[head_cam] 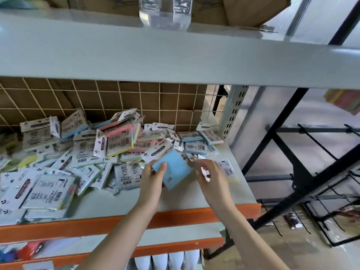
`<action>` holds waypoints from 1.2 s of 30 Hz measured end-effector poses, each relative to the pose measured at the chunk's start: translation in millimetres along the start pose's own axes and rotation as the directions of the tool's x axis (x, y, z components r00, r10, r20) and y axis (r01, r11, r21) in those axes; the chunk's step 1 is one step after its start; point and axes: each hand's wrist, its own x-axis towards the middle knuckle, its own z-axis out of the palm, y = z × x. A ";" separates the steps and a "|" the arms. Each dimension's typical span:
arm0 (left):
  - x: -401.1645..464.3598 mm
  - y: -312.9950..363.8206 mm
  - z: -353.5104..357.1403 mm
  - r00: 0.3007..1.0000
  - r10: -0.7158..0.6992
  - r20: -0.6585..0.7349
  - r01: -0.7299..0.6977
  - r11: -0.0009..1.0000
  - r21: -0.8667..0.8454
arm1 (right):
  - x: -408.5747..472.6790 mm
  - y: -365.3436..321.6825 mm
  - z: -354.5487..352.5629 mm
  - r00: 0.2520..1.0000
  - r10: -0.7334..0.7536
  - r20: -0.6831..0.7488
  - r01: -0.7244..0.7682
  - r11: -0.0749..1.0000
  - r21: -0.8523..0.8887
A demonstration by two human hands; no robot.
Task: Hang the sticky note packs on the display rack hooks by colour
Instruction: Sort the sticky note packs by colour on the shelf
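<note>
L hand (153, 173) grips blue pack (171, 168) just above shelf (224, 191), near-right of pile (87, 152). R hand (207, 170) fingers curled, pinching small item; blurred. Rec: keep header hole clear, carry to rack (311, 172) at right.
</note>
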 end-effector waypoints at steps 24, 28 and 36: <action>-19.8 -15.2 20.6 0.987 0.162 -0.002 -0.159 0.973 0.165 | 6.9 51.2 -28.5 0.999 0.000 0.037 0.011 0.956 -0.294; -16.9 -17.2 16.7 0.988 0.155 0.012 -0.156 0.980 0.124 | 2.6 41.6 -40.1 0.988 0.122 -0.099 -0.120 0.992 0.028; -16.3 -11.2 6.8 0.998 -0.019 0.068 0.021 0.999 -0.031 | 14.3 16.9 -67.1 0.956 0.221 -0.192 -0.137 0.917 0.375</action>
